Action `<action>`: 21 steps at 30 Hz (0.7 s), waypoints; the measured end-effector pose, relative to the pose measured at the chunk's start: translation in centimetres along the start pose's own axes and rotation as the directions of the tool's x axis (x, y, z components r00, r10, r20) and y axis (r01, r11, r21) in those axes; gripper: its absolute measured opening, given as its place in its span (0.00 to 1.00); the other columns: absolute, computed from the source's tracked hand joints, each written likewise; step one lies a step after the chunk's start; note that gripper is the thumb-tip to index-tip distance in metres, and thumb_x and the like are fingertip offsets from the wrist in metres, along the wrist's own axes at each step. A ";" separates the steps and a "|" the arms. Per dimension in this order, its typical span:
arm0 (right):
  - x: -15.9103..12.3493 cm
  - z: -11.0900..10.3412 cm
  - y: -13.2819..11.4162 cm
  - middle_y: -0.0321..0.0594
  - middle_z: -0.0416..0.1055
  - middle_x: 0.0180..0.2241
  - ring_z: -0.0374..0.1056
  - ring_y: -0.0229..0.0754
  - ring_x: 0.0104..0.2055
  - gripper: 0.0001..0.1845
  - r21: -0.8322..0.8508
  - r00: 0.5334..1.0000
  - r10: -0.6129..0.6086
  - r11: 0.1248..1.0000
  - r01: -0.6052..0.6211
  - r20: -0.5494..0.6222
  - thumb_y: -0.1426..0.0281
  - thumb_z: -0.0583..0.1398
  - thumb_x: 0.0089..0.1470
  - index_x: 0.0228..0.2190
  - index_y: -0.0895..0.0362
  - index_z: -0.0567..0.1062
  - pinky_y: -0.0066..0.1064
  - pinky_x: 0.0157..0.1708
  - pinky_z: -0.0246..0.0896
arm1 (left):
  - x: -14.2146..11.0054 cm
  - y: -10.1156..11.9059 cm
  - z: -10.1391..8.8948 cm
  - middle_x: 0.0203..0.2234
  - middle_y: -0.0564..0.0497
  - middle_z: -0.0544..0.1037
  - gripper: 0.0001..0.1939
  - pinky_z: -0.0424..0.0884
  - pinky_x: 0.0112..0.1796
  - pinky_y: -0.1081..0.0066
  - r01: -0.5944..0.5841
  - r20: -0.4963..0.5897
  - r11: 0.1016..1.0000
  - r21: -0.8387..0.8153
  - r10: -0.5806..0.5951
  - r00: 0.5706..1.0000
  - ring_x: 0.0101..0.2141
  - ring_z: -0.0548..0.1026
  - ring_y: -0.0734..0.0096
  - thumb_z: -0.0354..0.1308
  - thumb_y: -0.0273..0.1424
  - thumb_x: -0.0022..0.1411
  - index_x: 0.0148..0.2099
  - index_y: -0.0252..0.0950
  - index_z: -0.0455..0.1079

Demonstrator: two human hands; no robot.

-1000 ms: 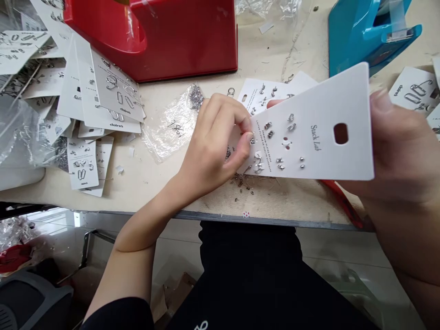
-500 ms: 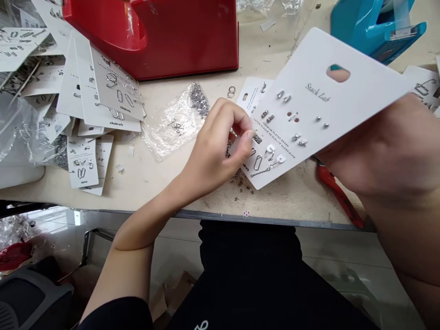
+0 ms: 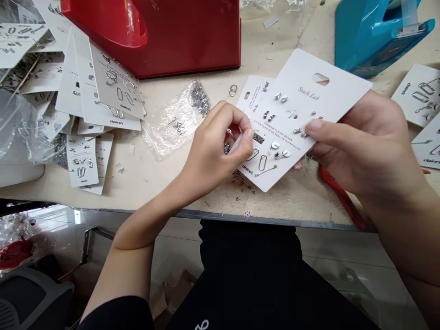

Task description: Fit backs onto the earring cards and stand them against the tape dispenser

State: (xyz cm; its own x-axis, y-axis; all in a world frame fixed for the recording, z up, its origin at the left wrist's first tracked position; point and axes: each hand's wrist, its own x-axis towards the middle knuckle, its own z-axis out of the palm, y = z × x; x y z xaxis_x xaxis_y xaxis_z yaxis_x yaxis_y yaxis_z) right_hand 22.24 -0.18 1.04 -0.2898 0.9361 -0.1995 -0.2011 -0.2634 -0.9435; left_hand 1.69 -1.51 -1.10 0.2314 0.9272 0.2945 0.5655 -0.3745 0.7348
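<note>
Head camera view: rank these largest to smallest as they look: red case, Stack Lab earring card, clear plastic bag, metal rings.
1. Red case
2. Stack Lab earring card
3. Clear plastic bag
4. Metal rings

The card looks larger than the bag, but it is held nearer the camera, so that order is unsure.

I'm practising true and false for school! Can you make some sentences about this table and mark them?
1. The right hand holds a white rectangular earring card marked Stack Lab. True.
2. The left hand lies flat on the table. False: its fingers are pinched together beside the card, above the table.
3. A clear plastic bag holds blue beads. False: it holds small silver metal pieces.
4. A big red plastic box stands beyond the hands. True.
5. A bright blue plastic case sits left of the red box. False: it sits to the right.
</note>
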 end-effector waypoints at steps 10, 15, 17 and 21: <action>0.7 -0.3 0.3 0.28 0.81 0.35 0.80 0.43 0.38 0.17 -0.048 0.997 -0.064 0.997 0.065 0.032 0.59 0.74 0.45 0.37 0.50 0.81 0.25 0.21 0.74 | 0.0 0.2 -0.2 0.37 0.50 0.74 0.07 0.75 0.36 0.71 0.036 0.033 0.999 -0.017 -0.036 0.999 0.39 0.75 0.71 0.52 0.33 0.72 0.38 0.39 0.64; 0.5 -0.4 0.7 0.30 0.81 0.36 0.81 0.46 0.39 0.17 -0.169 0.965 -0.263 0.951 0.258 -0.011 0.58 0.73 0.47 0.37 0.52 0.80 0.24 0.18 0.74 | 0.2 0.1 -0.2 0.41 0.49 0.73 0.04 0.74 0.44 0.65 -0.076 -0.034 0.982 0.175 0.084 0.996 0.46 0.74 0.66 0.51 0.30 0.72 0.40 0.40 0.61; 0.5 -0.6 0.9 0.30 0.81 0.37 0.81 0.47 0.40 0.17 -0.184 0.955 -0.297 0.939 0.290 -0.007 0.59 0.73 0.48 0.39 0.52 0.80 0.24 0.18 0.75 | 0.2 0.1 -0.2 0.41 0.49 0.72 0.04 0.73 0.43 0.66 -0.098 -0.030 0.976 0.192 0.106 0.994 0.45 0.74 0.66 0.49 0.29 0.72 0.40 0.40 0.60; 0.4 -1.0 1.2 0.30 0.80 0.45 0.78 0.48 0.51 0.15 -0.304 0.905 -0.421 0.857 0.417 0.057 0.60 0.69 0.54 0.44 0.48 0.80 0.36 0.38 0.83 | 0.2 0.1 -0.1 0.39 0.49 0.72 0.05 0.72 0.43 0.64 -0.137 -0.030 0.953 0.270 0.151 0.988 0.44 0.74 0.66 0.48 0.26 0.71 0.40 0.41 0.57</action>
State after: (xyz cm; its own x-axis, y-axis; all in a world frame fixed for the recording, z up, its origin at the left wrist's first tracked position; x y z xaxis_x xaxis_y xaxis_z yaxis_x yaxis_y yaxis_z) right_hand 22.84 0.09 -0.40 -0.2311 0.9451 0.2312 -0.0087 0.2356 -0.9718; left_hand 1.72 -1.35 -0.96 0.2901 0.8598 0.4203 0.7212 -0.4851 0.4945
